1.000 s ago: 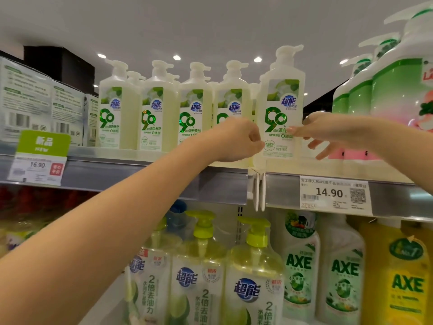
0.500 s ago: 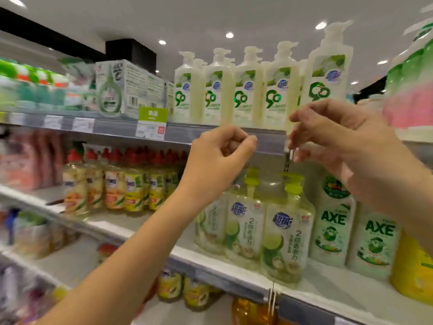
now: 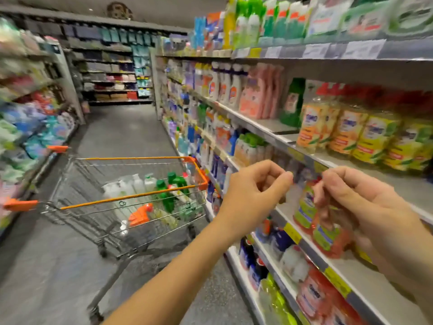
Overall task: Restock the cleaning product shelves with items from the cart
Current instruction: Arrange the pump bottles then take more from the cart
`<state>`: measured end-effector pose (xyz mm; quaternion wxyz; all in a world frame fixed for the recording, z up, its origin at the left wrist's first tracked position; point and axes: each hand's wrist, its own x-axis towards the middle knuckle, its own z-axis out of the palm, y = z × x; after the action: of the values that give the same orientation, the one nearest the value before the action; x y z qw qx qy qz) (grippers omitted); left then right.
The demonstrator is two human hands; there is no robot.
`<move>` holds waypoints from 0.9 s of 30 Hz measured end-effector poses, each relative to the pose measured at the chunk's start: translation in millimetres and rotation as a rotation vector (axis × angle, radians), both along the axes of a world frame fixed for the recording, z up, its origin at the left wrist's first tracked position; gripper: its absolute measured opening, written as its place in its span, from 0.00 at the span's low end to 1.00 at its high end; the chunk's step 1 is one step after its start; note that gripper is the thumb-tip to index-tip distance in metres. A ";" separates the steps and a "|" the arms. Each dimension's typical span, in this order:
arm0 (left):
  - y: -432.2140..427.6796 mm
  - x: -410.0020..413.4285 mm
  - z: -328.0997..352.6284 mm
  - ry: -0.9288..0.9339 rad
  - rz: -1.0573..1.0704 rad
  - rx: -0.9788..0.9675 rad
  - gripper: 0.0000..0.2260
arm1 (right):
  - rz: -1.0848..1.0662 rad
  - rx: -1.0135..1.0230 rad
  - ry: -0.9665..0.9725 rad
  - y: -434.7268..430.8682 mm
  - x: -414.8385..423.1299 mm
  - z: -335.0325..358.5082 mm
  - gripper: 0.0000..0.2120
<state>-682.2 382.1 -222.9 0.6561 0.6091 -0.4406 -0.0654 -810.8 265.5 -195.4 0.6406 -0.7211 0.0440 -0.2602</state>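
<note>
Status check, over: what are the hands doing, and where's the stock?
Left hand and right hand raised by the shelves, fingers curled, holding nothing visible. Bottles lie in the cart, untouched. Nothing seen blocking the reach.

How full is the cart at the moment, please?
Partly full: white bottles and green bottles lie in the cart, well below its orange rim.
</note>
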 end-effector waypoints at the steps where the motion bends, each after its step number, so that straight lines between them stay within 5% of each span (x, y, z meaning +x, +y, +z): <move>1: 16.8 23.4 -8.0 0.011 0.043 -0.001 0.08 | 0.049 0.047 0.008 11.1 28.8 -12.5 0.12; 14: 197.1 297.7 -119.9 0.192 0.524 0.290 0.09 | 0.346 0.305 0.301 134.1 364.8 -120.0 0.36; 21: 257.0 460.2 -184.1 0.307 0.794 0.507 0.08 | 0.440 0.312 0.471 178.7 562.0 -172.5 0.07; 27: 285.9 569.3 -218.5 0.462 0.862 0.604 0.05 | 0.442 0.265 0.655 215.4 690.4 -214.7 0.04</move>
<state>-113.0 668.0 -441.4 0.4999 0.8639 0.0405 -0.0464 -120.4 480.9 -410.1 0.7205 -0.6692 0.1225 0.1346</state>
